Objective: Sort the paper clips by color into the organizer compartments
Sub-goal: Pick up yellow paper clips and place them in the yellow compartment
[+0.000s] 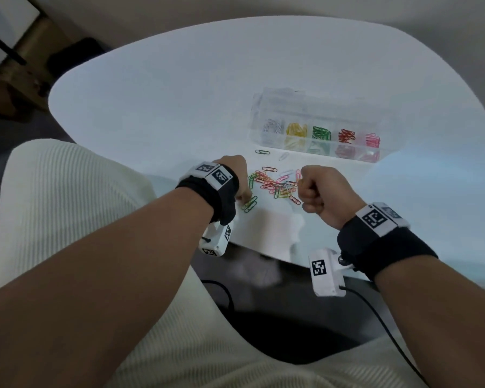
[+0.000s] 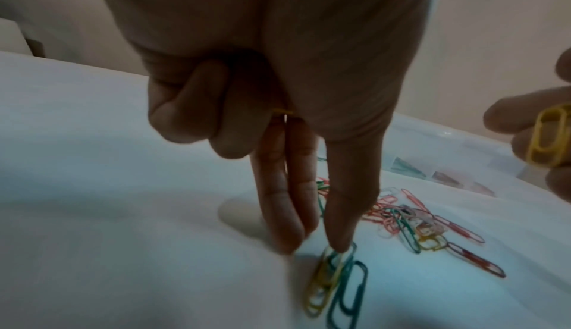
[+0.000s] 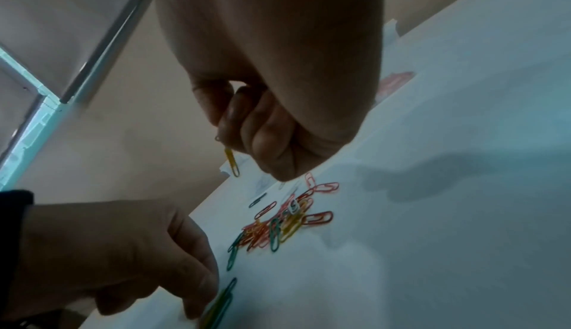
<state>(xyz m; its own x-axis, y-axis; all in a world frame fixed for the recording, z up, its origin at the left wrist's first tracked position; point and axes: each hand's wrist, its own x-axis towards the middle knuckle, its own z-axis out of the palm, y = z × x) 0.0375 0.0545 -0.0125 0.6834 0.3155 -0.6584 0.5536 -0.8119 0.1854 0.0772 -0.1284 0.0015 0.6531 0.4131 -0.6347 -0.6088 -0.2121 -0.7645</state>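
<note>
Mixed-colour wire paper clips (image 1: 275,184) heaped before clear plastic organizer (image 1: 317,127). Right hand (image 1: 324,191) pinches yellow clip (image 3: 231,161); left hand (image 1: 237,177) fingertips (image 2: 340,244) press yellow-green clips (image 2: 327,283). Next: carry to yellow compartment.

Your left hand (image 2: 262,70) reaches down to the clips on the white table (image 2: 123,212).

Your thumb tip (image 2: 340,241) presses a small bunch of yellow and green clips (image 2: 333,283); 2 straight fingers (image 2: 278,212) touch the table just beside it, the others curl in. The mixed pile (image 2: 417,222) lies near, to the right. At the right edge your right hand (image 2: 531,124) pinches a yellow clip (image 2: 548,136). The organizer (image 2: 445,175) shows blurred behind.
</note>
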